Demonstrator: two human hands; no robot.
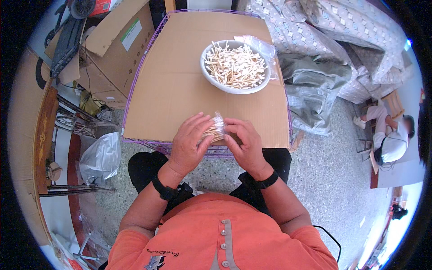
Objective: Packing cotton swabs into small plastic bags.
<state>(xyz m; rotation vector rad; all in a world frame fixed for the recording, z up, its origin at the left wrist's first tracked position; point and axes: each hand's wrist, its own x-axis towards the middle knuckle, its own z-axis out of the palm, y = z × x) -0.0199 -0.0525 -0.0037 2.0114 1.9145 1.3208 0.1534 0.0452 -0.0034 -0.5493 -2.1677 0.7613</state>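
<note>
Near the front edge of the cardboard-topped table (166, 90), my left hand (191, 137) is closed around a bundle of cotton swabs (212, 131) with pale wooden sticks. A small clear plastic bag (219, 122) lies about the white tips of the bundle. My right hand (243, 139) pinches this bag from the right, thumb and fingers at its edge. Farther back stands a round grey bowl (209, 81) heaped with loose cotton swabs (236, 65). Whether all of the bundle is inside the bag is hard to tell.
Clear plastic bags (263, 47) lie beside and behind the bowl at the table's right edge. A purple wire rim (137, 76) borders the cardboard. Large cardboard boxes (121, 58) stand left, a grey plastic sheet (310, 85) right. Another person (389, 139) sits far right.
</note>
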